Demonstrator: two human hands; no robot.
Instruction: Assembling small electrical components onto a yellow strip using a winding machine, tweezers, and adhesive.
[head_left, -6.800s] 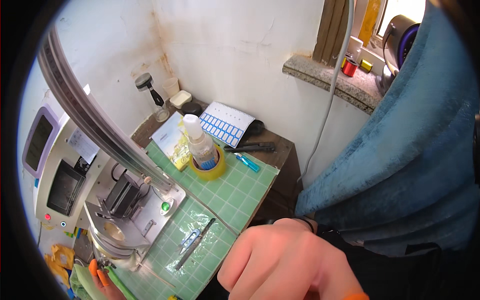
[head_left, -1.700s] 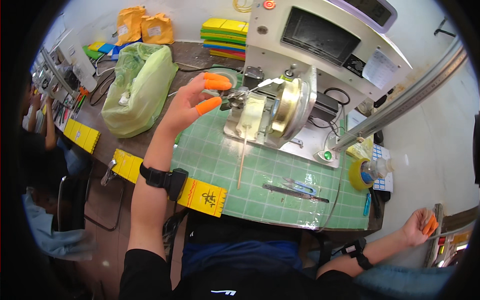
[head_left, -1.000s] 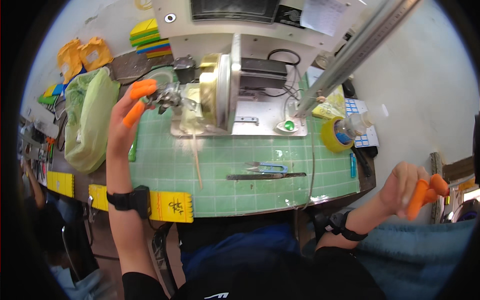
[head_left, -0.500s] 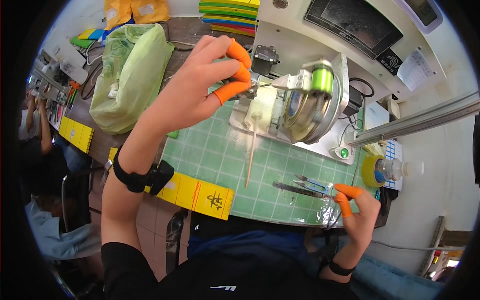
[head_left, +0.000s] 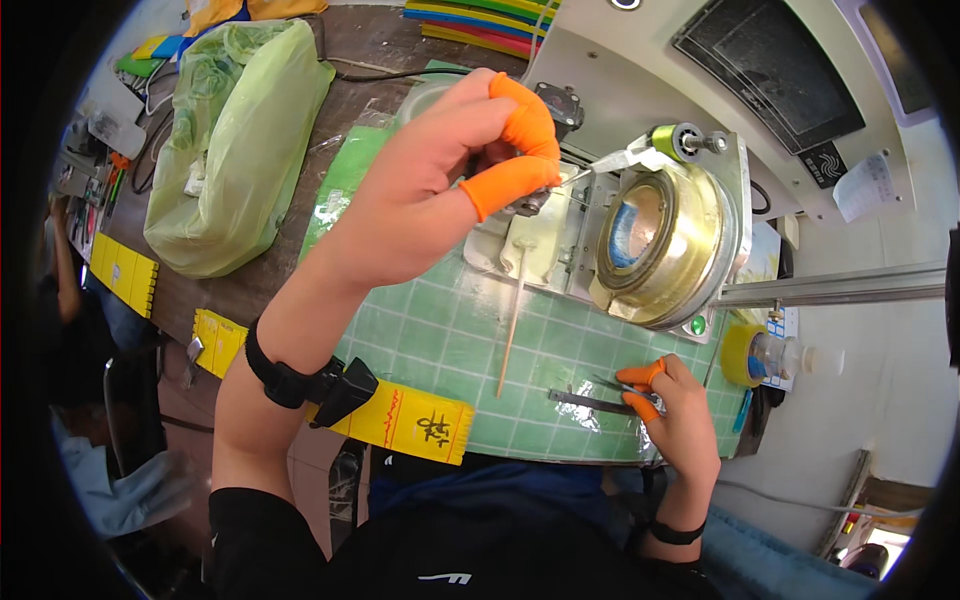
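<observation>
At right hand (head_left: 685,415), snips (head_left: 633,390), dark strip (head_left: 588,401) beside

We wear a black short-sleeved shirt (head_left: 370,550) with a small white mark (head_left: 444,579), orange covers (head_left: 527,125) on fingers of the left hand (head_left: 415,195) and right hand (head_left: 685,415), a black strap (head_left: 278,378) with a blocky box (head_left: 345,391) left, a black band (head_left: 677,534) right and, dimly seen, perhaps blue trousers (head_left: 540,487).

A pale green bag (head_left: 262,150) sits left of a stack of coloured boards (head_left: 482,24).

Partly covered snips (head_left: 608,381) point leftward beside a dark strip (head_left: 592,402)
</observation>
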